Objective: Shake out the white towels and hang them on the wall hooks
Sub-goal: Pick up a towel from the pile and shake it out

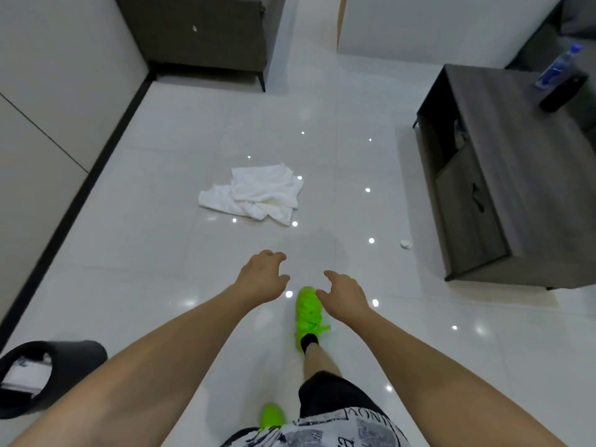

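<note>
Towels [254, 193] lay in a crumpled white heap on the glossy tiled floor [135, 240], well ahead of both hands and touching neither; how many pieces made up the heap could not be told. No wall hooks showed anywhere in view.

Risk seemed to lie mostly in the pickup. Because the cloth was bunched and folded over itself, a grab at the middle would probably lift a wad rather than an edge, and the shake would then fail to open it. The polished tiles looked slick, so a hurried step in the green shoe [309, 312] could slip. The grey cabinet [503, 175] stood close on the right, with a water bottle [558, 66] on top, and a wide shake there might knock it.

Both arms reached forward and down, bare to above the elbow. The left hand [261, 275] hung palm down with fingers loosely curled and slightly apart, holding nothing. The right hand [346, 293] mirrored it just beside, thumb inward, fingers relaxed and empty, above the leading shoe.
</note>
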